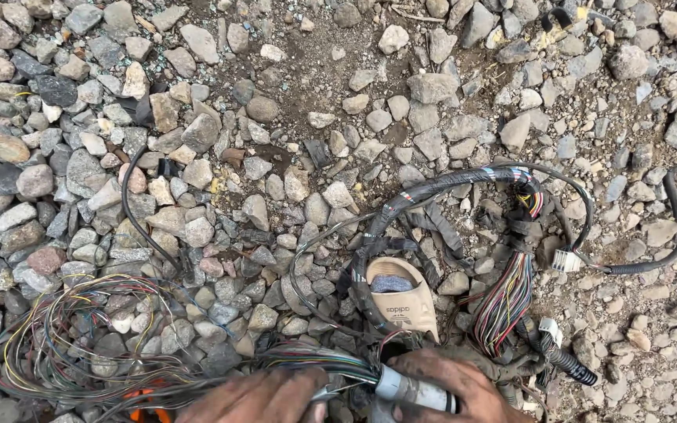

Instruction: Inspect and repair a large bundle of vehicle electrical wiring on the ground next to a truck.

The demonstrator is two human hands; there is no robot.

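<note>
Down low, both hands work at the bottom edge of the view.
Left hand (264, 395): fingers curled around the stripped bundle of coloured wires (315, 362).
Right hand (464, 384): closed on a grey-handled tool (413, 389), its tip at the bundle.
Wiring harness (448, 188): black-taped, looping over the gravel (354, 94) beyond the hands.
Loose wires (64, 337): tangled at left.
Sandal (401, 298): beige, inside the harness loop.
Connector (566, 261): white, right of the harness.
</note>
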